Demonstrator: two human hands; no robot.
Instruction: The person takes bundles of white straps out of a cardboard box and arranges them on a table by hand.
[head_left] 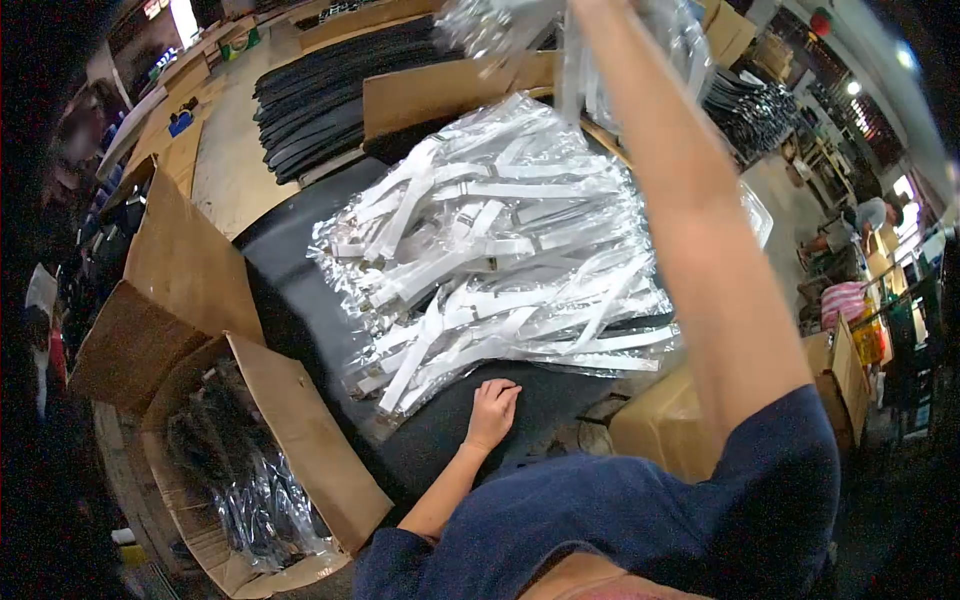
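My left hand [491, 414] rests on the black tabletop [300, 270] with its fingers curled in. Nothing shows in it. Just beyond it lies a wide heap of white straps in clear plastic bags [490, 265], some with small metal-looking fittings. My right arm stretches up over the right side of the heap, slightly blurred, and the hand itself is cut off by the top edge. Near that wrist are more clear bags [500, 30], blurred, and a clear plastic bundle [650, 70]. Whether my right hand holds them is hidden.
An open carton [310, 440] at lower left contains dark items in clear plastic. Behind the table are stacked black strips [310, 100] and a cardboard box [450, 95]. A taped carton [665, 425] stands close on the right. Another person [865, 220] sits far right.
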